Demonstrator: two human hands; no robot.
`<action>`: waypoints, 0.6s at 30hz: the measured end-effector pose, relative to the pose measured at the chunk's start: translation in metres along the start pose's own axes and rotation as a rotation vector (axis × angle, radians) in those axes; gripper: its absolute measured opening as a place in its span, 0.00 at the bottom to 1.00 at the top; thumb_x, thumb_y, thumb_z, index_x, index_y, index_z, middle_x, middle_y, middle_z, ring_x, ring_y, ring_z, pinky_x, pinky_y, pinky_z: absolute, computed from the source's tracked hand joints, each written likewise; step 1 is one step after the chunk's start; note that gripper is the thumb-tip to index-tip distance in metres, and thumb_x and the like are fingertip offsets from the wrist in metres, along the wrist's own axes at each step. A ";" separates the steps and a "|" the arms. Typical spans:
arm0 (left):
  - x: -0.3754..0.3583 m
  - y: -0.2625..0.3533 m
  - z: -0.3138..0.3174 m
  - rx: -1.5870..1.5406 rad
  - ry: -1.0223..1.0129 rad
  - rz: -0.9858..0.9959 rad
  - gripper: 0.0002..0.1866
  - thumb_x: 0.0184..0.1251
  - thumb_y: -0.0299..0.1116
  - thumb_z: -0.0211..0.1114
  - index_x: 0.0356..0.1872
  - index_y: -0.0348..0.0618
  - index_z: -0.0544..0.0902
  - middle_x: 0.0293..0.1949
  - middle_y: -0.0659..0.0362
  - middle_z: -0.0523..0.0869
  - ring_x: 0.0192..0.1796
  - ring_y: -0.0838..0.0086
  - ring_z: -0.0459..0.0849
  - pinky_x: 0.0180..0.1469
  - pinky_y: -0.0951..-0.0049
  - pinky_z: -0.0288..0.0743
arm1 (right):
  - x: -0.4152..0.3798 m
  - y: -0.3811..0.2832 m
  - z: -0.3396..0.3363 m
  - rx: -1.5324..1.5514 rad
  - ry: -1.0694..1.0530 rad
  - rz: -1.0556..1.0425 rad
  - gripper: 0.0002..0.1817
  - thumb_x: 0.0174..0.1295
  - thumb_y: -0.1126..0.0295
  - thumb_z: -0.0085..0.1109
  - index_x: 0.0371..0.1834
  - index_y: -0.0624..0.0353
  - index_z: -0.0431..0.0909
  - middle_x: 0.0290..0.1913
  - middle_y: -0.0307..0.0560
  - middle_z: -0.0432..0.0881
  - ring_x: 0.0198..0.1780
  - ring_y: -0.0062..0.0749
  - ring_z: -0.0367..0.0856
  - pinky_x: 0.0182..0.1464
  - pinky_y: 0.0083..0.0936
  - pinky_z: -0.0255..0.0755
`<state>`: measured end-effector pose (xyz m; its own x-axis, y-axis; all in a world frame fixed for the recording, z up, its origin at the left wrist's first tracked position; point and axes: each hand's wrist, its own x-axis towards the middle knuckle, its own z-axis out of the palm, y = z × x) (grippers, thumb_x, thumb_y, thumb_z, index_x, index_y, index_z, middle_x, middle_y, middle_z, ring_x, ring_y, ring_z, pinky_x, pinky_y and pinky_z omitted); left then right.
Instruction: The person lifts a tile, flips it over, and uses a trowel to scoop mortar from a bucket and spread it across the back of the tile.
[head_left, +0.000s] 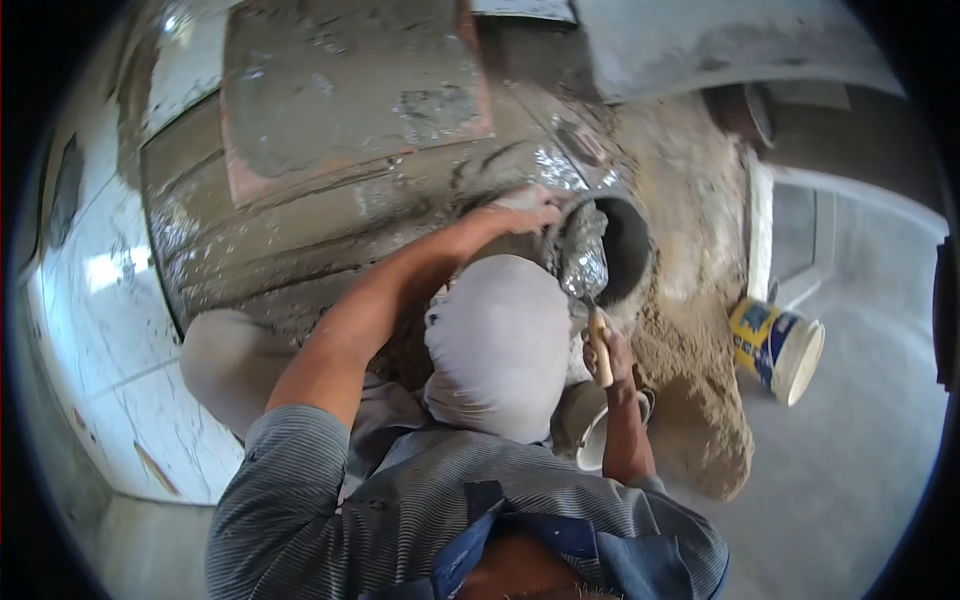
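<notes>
My right hand [612, 350] is closed round the wooden handle of a trowel [585, 262]. Wet grey mortar coats the trowel's blade, which lies across the mouth of a dark bucket [640, 245]. The bucket is tilted so that its opening faces me. At the bucket's left rim, my left hand [535, 208] grips the edge with bent fingers. Beyond my left hand spreads a wet, mortar-smeared floor [400, 215]. My raised knee partly hides the area below the bucket.
A mortar-covered slab [340, 90] with reddish edges lies ahead. Sand [700, 430] is heaped at the right, near a yellow and blue pail [778, 350]. Another pail [592, 435] stands by my right forearm. White marbled tiles [150, 400] line the left.
</notes>
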<state>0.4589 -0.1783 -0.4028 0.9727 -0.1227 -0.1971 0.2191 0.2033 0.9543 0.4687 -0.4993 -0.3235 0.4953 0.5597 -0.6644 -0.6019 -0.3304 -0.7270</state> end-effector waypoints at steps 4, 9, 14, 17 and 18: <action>0.000 -0.010 -0.011 -0.238 0.094 -0.051 0.29 0.64 0.33 0.52 0.66 0.39 0.59 0.49 0.55 0.77 0.48 0.70 0.77 0.40 0.69 0.79 | -0.007 -0.023 -0.005 -0.007 0.111 0.030 0.32 0.58 0.57 0.50 0.64 0.61 0.59 0.33 0.46 0.73 0.19 0.23 0.70 0.16 0.17 0.65; -0.013 -0.033 -0.016 -0.128 0.294 -0.129 0.30 0.60 0.39 0.60 0.62 0.38 0.64 0.43 0.55 0.78 0.37 0.70 0.79 0.40 0.71 0.75 | -0.007 -0.067 0.016 0.002 0.035 -0.063 0.33 0.53 0.61 0.55 0.62 0.65 0.61 0.32 0.49 0.75 0.19 0.26 0.72 0.17 0.19 0.66; -0.102 -0.005 -0.047 0.597 0.237 -0.221 0.27 0.60 0.40 0.59 0.59 0.39 0.69 0.33 0.51 0.82 0.36 0.65 0.82 0.43 0.65 0.75 | 0.041 -0.110 0.112 -0.166 -0.237 -0.177 0.33 0.53 0.62 0.56 0.62 0.66 0.62 0.31 0.49 0.75 0.16 0.24 0.70 0.16 0.17 0.64; -0.183 0.033 -0.060 1.042 0.053 -0.465 0.21 0.56 0.34 0.59 0.51 0.41 0.74 0.36 0.49 0.82 0.41 0.53 0.80 0.45 0.56 0.73 | 0.106 -0.116 0.175 -0.559 -0.426 -0.310 0.32 0.54 0.60 0.56 0.60 0.68 0.67 0.54 0.48 0.73 0.55 0.31 0.71 0.58 0.23 0.61; -0.214 0.034 -0.063 1.045 0.078 -0.470 0.21 0.56 0.34 0.59 0.51 0.41 0.74 0.36 0.49 0.82 0.41 0.53 0.80 0.45 0.56 0.73 | 0.119 -0.118 0.207 -0.591 -0.463 -0.308 0.30 0.55 0.61 0.56 0.59 0.68 0.67 0.54 0.48 0.74 0.53 0.30 0.72 0.57 0.23 0.63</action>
<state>0.2628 -0.0843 -0.3420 0.8220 0.0944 -0.5617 0.4259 -0.7567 0.4961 0.4689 -0.2360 -0.2814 0.1969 0.9059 -0.3749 0.0133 -0.3848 -0.9229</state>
